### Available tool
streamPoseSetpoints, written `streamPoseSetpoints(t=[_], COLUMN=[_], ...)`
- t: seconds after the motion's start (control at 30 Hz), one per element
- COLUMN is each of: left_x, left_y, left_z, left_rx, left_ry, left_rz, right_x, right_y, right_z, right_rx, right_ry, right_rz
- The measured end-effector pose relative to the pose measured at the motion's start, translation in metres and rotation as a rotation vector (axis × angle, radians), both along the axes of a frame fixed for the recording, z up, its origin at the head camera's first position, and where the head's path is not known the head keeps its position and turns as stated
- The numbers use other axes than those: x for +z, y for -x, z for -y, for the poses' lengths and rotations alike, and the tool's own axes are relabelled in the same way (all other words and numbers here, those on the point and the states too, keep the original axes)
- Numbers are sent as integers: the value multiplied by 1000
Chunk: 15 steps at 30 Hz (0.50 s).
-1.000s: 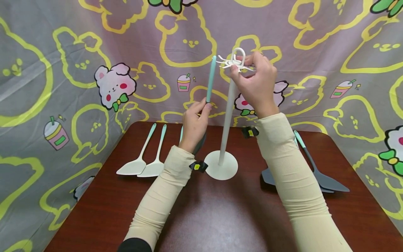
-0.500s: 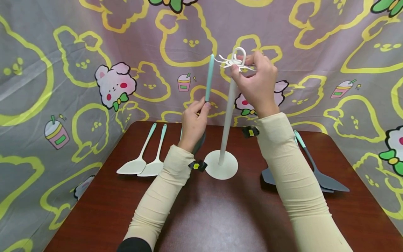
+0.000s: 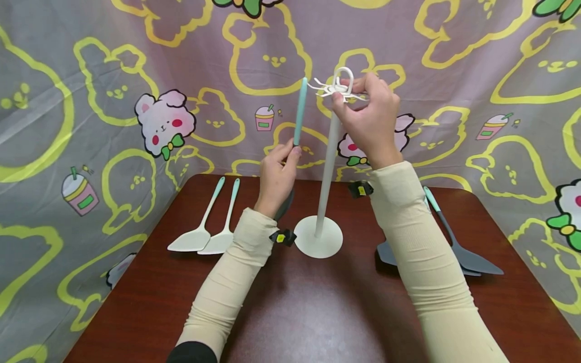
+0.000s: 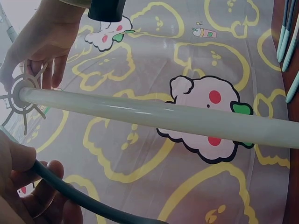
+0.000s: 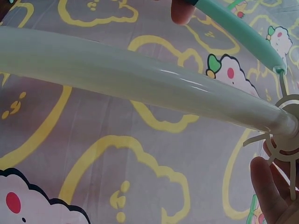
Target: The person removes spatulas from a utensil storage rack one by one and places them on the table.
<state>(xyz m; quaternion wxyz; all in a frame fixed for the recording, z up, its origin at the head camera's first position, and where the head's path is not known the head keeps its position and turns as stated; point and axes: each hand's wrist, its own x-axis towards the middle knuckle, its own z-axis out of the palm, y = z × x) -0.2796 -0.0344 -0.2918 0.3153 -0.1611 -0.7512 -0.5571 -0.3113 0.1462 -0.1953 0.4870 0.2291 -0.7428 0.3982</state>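
My left hand [image 3: 277, 176] pinches a kitchen utensil [image 3: 300, 112] by its dark grey shaft, mint handle pointing up. The utensil's grey head is mostly hidden behind that hand and wrist. At the top of a white utensil stand [image 3: 329, 166], my right hand [image 3: 369, 118] grips the ring of hooks [image 3: 333, 89] beneath its loop. In the right wrist view the handle's holed end [image 5: 279, 69] is right at the tip of one hook. The left wrist view shows the grey shaft [image 4: 79, 196] between thumb and fingers, beside the stand's pole [image 4: 154, 114].
Two white turners [image 3: 192, 239] with mint handles lie at the left of the brown table [image 3: 299, 302]. Dark grey turners [image 3: 474, 259] lie at the right, partly behind the right forearm. The stand's round base [image 3: 313, 247] is mid-table. A patterned curtain [image 3: 218, 45] surrounds the table.
My left hand has shifted slightly left and up with the utensil, its handle end moving a little left along the hooks. The right hand and the stand stay in place.
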Motion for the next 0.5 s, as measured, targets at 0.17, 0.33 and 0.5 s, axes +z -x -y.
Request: streamPoseSetpoints(t=[0.17,0.33,0.5], left_x=[2,4,4], left_y=[0,1,-1], left_z=[3,8,15], left_rx=[7,5,37], left_ry=[5,41,101], left_rz=[-1,6,18], right_x=[1,4,5], right_y=[-2,-5,-6], right_z=[0,0,3], right_rx=[1,-4,1], right_ry=[20,32,36], right_rz=[20,42,75])
